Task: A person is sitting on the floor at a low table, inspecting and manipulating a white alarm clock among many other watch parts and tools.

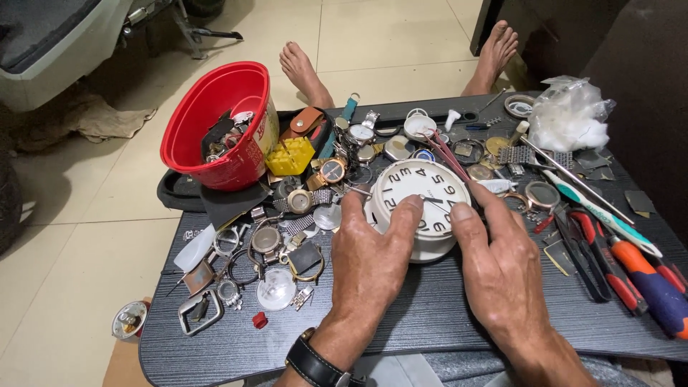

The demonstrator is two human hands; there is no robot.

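A round white clock [421, 204] with large dark numerals is held face-up near the middle of a dark wood-grain tray table [444, 315], and it is steadied from both sides, apparently so that it cannot slide or turn on the smooth surface. The left hand [369, 261] is laid against the clock's left edge, with the thumb pressed onto the rim of the dial and the fingers curled round the casing; a dark-strapped wristwatch [315, 364] is worn on that wrist. The right hand [502, 269] is set against the right edge, its thumb resting on the rim beside the numerals, the other fingers wrapped behind the casing and mostly hidden. The clock is thus gripped between the two hands, just ahead of the palms. The working space in front of the body is ringed by loose material: a heap of watch cases and straps [287, 236] is spread to the left, a red plastic tub [218, 125] full of parts is tipped at the far left corner, and red-handled pliers [609, 261] and an orange-and-blue screwdriver [652, 287] are laid out at the right, within reach of the right hand. A crumpled clear plastic bag [570, 115] is left at the far right corner.
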